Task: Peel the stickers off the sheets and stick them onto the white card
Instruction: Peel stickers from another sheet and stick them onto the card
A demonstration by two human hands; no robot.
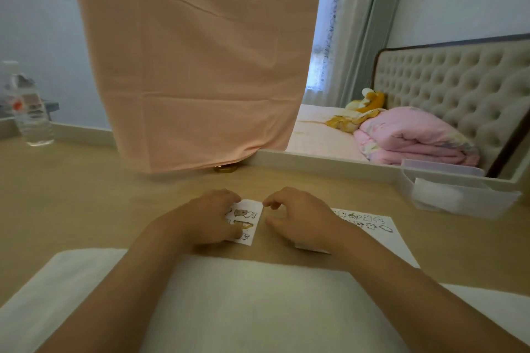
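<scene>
Fingers point(227, 195) of the left hand point(209, 218) hold the sticker sheet point(253, 209) (thumb on top); right hand point(296, 219) curls just beside it, hold not clear

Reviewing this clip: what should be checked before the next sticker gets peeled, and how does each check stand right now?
1. Sheet lying on the table: ok.
2. Left hand resting on the sheet to steady it: ok.
3. Right hand at the sheet's right edge: ok.
4. Sticker caught between the right fingers: not ok, none visible.
5. Card close by, with bare space left: ok.
6. Card free of the right arm: not ok, the wrist covers its near corner.
</scene>
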